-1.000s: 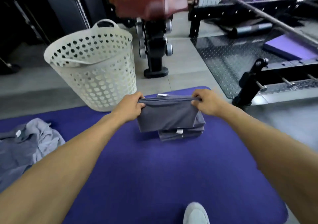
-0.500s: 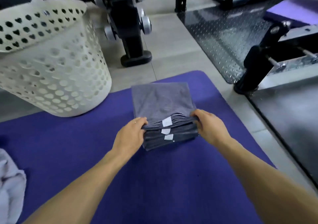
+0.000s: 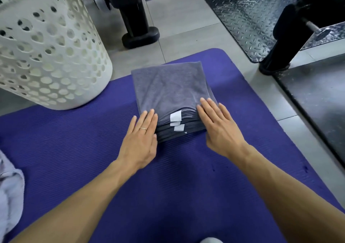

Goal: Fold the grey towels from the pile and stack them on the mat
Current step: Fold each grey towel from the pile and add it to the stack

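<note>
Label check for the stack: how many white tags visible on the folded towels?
3, all on the stack's near edge between the hands: top tag, middle, lowest. Lower layers may hide more.

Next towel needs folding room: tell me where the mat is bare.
Bare mat lies between the loose towel at left and the left hand; also right of the right hand. Crowded around the stack near the basket.
</note>
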The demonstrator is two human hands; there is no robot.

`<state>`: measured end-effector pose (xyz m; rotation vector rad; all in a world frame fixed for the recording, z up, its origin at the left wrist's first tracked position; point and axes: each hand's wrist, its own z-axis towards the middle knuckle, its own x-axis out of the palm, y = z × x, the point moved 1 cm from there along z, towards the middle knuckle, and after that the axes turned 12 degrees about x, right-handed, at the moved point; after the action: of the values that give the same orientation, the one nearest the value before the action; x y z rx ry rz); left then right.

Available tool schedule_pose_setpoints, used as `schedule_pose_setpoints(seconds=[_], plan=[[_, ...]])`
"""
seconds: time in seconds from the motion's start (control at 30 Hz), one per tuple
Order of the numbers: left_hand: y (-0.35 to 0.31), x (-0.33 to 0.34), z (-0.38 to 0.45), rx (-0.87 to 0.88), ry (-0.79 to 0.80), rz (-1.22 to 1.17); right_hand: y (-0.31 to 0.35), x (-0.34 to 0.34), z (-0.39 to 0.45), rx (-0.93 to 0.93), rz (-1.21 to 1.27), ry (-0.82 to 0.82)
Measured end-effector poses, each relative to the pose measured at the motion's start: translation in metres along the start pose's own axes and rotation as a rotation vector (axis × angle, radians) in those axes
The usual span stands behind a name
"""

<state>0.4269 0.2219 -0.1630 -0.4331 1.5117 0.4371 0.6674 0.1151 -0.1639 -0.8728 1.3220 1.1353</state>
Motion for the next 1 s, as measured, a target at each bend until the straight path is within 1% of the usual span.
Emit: schedule_pose_setpoints(seconds=[0.1,0.2,0.33,0.43,0.53,0.63,0.7,0.77,0.83,0.87,1.0], plan=[[0.009,-0.009,0.003,0.081,0.070,0.043,0.016,-0.001,0.018,-0.071,0.012,0.044],[0.016,-0.020,0.002,0.125,0.110,0.023,0.017,0.013,0.015,-0.100,0.002,0.097],[0.020,-0.041,0.027,0.137,0.038,0.022,0.004,0.017,0.006,-0.142,-0.041,0.083],[0.015,-0.051,0.064,0.038,0.016,0.009,-0.004,0.010,0.004,-0.165,-0.001,0.067],[0.012,-0.041,0.096,-0.098,0.066,-0.055,-0.012,0.002,0.004,-0.135,0.100,-0.015],[0.006,-0.022,0.098,-0.160,0.127,-0.065,-0.010,-0.011,0.026,-0.070,0.229,-0.121],[0.001,-0.014,0.093,-0.172,0.114,-0.069,0.005,-0.020,0.054,-0.040,0.247,-0.138],[0.001,-0.013,0.093,-0.166,0.110,-0.088,0.023,-0.023,0.082,0.023,0.253,-0.027],[0.009,-0.014,0.096,-0.158,0.113,-0.103,0.033,-0.012,0.097,0.075,0.238,0.111],[0.014,-0.014,0.096,-0.151,0.108,-0.105,0.032,-0.003,0.099,0.097,0.203,0.147],[0.028,-0.002,0.090,-0.158,0.049,-0.148,0.015,0.022,0.092,0.120,0.082,0.166]])
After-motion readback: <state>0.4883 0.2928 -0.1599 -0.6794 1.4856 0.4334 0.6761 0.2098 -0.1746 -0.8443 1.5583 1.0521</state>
